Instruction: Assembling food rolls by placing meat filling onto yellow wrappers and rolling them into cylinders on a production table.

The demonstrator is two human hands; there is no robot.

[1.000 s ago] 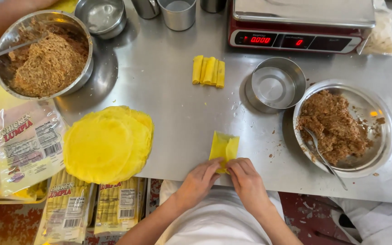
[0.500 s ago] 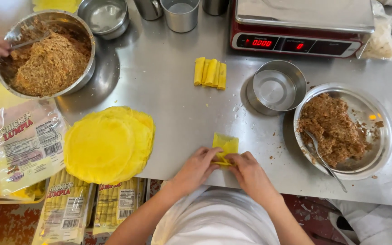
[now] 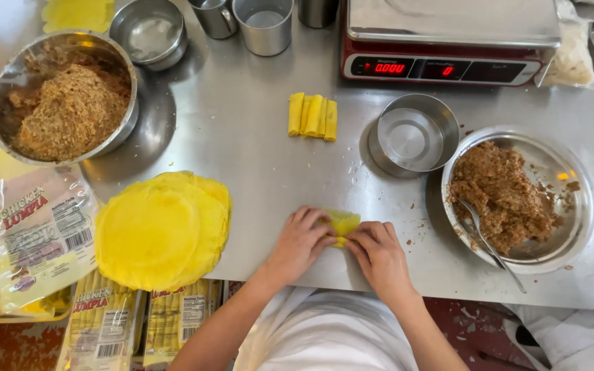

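A small yellow wrapper roll [image 3: 343, 221] lies on the steel table [image 3: 256, 158] near its front edge. My left hand [image 3: 302, 240] and my right hand [image 3: 377, 253] both press on it with their fingertips, covering most of it. A stack of round yellow wrappers [image 3: 163, 230] lies just left of my left hand. Several finished yellow rolls [image 3: 312, 116] lie side by side farther back. A steel plate of brown minced filling [image 3: 503, 199] with a spoon [image 3: 491, 244] sits to my right.
A big steel bowl of shredded brown filling [image 3: 67, 110] stands at the back left. A small steel bowl [image 3: 412, 136], steel cups [image 3: 264, 25] and a red scale [image 3: 448, 41] stand behind. Plastic packages of rolls [image 3: 39, 230] lie at the left edge.
The flat wrapper piece under my hands has been rolled up into a smaller, tighter shape. Another person's hand at the big left bowl has gone from view.
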